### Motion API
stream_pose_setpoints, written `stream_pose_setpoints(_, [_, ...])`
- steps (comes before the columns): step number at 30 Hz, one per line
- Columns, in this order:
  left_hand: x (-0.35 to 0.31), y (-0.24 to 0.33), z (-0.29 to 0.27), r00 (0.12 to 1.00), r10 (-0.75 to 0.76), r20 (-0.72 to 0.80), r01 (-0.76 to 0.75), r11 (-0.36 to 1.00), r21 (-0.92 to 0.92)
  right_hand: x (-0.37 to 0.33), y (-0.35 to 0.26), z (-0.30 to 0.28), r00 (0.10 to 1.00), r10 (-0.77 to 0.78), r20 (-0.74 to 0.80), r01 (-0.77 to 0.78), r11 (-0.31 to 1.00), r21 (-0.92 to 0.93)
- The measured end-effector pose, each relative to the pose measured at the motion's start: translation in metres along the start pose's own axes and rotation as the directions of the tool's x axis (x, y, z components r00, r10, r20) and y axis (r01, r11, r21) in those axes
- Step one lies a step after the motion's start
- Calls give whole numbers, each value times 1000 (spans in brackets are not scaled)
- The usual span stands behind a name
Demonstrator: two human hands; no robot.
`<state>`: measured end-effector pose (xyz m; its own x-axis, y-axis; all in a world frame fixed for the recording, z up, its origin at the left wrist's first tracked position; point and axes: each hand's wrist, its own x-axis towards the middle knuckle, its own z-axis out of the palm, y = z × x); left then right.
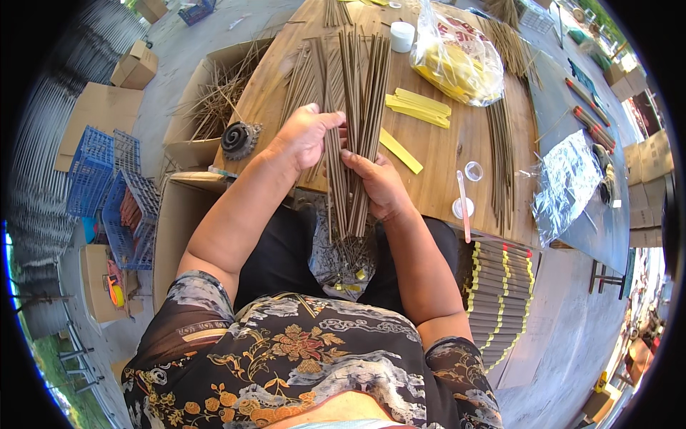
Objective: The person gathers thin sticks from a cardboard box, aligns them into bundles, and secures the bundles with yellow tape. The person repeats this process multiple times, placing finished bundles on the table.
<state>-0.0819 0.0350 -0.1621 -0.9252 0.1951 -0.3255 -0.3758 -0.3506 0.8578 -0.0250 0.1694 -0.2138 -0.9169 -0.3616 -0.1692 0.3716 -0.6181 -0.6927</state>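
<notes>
My right hand [379, 182] is closed around a fanned bundle of thin brown incense sticks [371, 93], held upright over the table's near edge. In my left hand [309, 136], a narrower bunch of the same sticks [334, 189] is gripped between thumb and fingers, just left of the first bundle. The two bunches lie almost against each other, and their lower ends hang over my lap. Behind them, more loose sticks [301, 82] lie on the wooden table [436, 171]. Yellow paper strips [418, 107] rest to the right, with a single yellow strip [400, 150] nearer my right hand.
A clear bag of yellow strips [457, 61] and a white jar [402, 36] stand at the back. To the right are a small pot [463, 209] with a brush [463, 189], more sticks [502, 164] and foil [568, 186]. Banded bundles [500, 300] lie below; a carton [193, 154] stands left.
</notes>
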Motion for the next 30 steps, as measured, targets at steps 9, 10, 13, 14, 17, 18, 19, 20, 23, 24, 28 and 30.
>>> stream_pose_setpoints(9, [72, 34, -20, 995, 21, -102, 33, 860, 509, 0, -10, -5, 983, -1, -183, -11, 998, -67])
stream_pose_setpoints(10, [85, 28, -24, 984, 83, -159, 40, 763, 645, 3, -9, -6, 978, 3, -211, -21, 996, -82])
stream_pose_setpoints(13, [123, 5, -54, 975, 161, -153, 23, 614, 789, 5, -6, -9, 989, 22, -149, -32, 997, -65])
stream_pose_setpoints(14, [124, 1, -61, 973, 178, -144, -4, 640, 768, 8, 0, -12, 993, 10, -116, -23, 994, -106])
stream_pose_setpoints(17, [162, -3, -111, 967, 254, 36, -96, 224, 970, 0, -6, -2, 998, 0, -62, -1, 1000, -6])
stream_pose_setpoints(18, [159, -8, -95, 964, 265, 28, -81, 190, 978, 0, -8, -5, 998, -14, -67, 13, 1000, -15])
stream_pose_setpoints(19, [149, -3, -78, 957, 290, 8, -56, 157, 986, 1, -9, -6, 998, -21, -56, 20, 999, -27])
stream_pose_setpoints(20, [146, -2, -65, 948, 319, -13, -28, 125, 992, 1, -10, -8, 997, -31, -64, 30, 999, -19])
stream_pose_setpoints(23, [175, -3, -106, 928, 365, 76, -123, 107, 987, 0, -8, -5, 998, -33, -51, 32, 999, -4])
stream_pose_setpoints(24, [172, -4, -112, 911, 406, 73, -124, 103, 987, -1, -8, -4, 998, -29, -51, 29, 1000, -3])
stream_pose_setpoints(28, [128, 11, -59, 979, 204, -15, -83, 463, 883, 4, -7, -12, 997, -72, 19, 70, 995, 76])
stream_pose_setpoints(30, [89, 13, -36, 996, 32, 79, -57, 943, 327, 2, -12, -8, 992, -64, 109, 54, 994, 93])
